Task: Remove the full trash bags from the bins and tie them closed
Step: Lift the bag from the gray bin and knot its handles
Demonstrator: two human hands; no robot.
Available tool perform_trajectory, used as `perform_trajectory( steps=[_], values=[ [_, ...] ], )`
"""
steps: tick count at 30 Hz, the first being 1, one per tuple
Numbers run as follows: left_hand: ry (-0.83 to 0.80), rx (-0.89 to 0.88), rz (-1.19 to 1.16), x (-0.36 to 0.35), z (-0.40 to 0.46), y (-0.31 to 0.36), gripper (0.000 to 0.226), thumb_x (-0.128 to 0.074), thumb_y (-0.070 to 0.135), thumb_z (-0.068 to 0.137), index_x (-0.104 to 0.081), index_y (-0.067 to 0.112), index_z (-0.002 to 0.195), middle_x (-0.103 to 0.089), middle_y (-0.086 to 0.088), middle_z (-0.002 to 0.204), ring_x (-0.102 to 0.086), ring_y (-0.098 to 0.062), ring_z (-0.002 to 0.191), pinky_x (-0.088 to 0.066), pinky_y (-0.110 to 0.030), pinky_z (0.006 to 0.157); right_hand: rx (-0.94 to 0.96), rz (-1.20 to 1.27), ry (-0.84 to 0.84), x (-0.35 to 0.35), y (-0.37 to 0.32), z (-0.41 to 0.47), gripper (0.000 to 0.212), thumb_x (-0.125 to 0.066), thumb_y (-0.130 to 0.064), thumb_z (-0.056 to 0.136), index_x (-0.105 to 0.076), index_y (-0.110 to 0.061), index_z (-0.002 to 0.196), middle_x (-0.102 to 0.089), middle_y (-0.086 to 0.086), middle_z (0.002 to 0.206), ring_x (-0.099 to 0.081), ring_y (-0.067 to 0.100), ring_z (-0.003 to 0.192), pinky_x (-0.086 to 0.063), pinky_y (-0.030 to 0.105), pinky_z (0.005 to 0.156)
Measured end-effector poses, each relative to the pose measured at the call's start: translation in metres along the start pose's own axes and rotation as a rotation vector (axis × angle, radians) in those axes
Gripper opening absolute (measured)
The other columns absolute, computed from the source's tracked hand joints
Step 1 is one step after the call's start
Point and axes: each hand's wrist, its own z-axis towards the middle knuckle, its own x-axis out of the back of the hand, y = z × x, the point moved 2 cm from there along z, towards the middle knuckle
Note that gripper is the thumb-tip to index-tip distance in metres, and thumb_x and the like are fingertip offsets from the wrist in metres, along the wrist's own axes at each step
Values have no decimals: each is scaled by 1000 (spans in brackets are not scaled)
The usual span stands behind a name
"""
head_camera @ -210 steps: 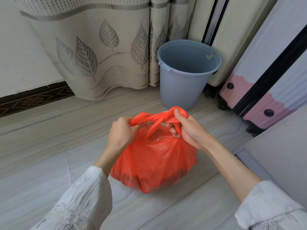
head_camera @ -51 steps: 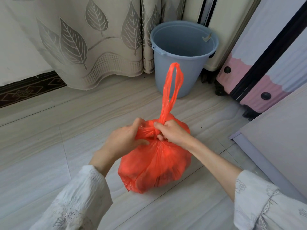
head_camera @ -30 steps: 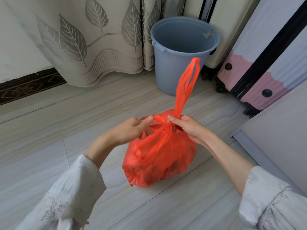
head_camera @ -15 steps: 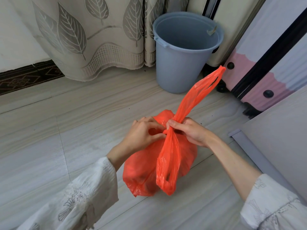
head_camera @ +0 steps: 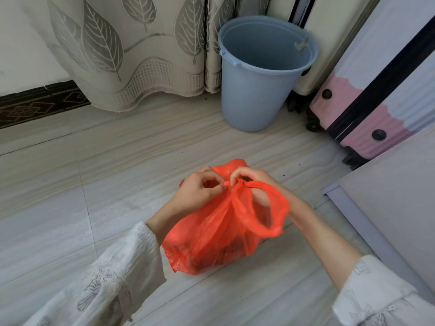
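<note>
A full orange trash bag (head_camera: 211, 241) sits on the pale floor in front of me. Both my hands meet at its gathered top. My left hand (head_camera: 200, 191) pinches the twisted plastic at the knot from the left. From the right, my right hand (head_camera: 254, 182) pinches the same spot. One bag handle forms a loose loop (head_camera: 270, 220) that hangs over my right wrist. Behind the bag, a blue bucket bin (head_camera: 256, 95) stands with no bag in it.
A leaf-patterned curtain (head_camera: 131, 52) hangs to the floor at the back. A pink and white suitcase (head_camera: 367, 109) leans at the right, with a cream suitcase (head_camera: 329, 36) behind the bin. A grey cabinet corner (head_camera: 388, 208) juts in at the right.
The handle loop that stuck up toward the suitcase has swung down over my right wrist. The other handle no longer hangs down the bag's front. Both hands have closed in on the knot.
</note>
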Motion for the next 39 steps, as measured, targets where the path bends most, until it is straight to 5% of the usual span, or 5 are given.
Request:
perform_trajectory(
  steps=[7,18,29,34,39],
  values=[
    [59,-145,168,3,-2,18,26,-56,43,71,-71,23,79,-51,24,74,-50,-11,87,-40,-39,87,151,-306,195,-3,-5,-1,24,-55,-1,71,-47,-16,88,-45,-14,66,-44,4,64,-31,14,58],
    [-8,-14,56,5,-7,10,7,-68,16,79,-72,14,83,-55,13,78,-56,-14,84,-43,-34,84,-217,661,55,-4,0,-8,27,-57,8,78,-70,-13,67,-69,-4,68,-63,4,70,-49,13,72],
    [63,-67,164,5,-8,12,9,-67,20,78,-74,16,83,-58,11,81,-59,-19,92,-45,-37,89,-343,807,207,-18,9,-6,18,-58,-2,85,-68,-17,82,-69,-4,75,-64,8,73,-51,20,77],
    [90,49,40,8,-3,6,8,-66,20,80,-62,25,75,-61,8,70,-55,-4,66,-42,-27,72,-203,756,175,-16,10,-7,22,-57,4,82,-67,-16,82,-68,-3,76,-64,5,73,-51,13,71],
    [-13,-25,97,4,-2,1,25,-62,18,83,-66,19,108,-55,13,73,-50,-2,68,-39,-25,72,-148,706,160,-14,11,-9,18,-59,5,81,-68,-11,83,-71,-7,78,-67,3,78,-51,13,75]
  ],
)
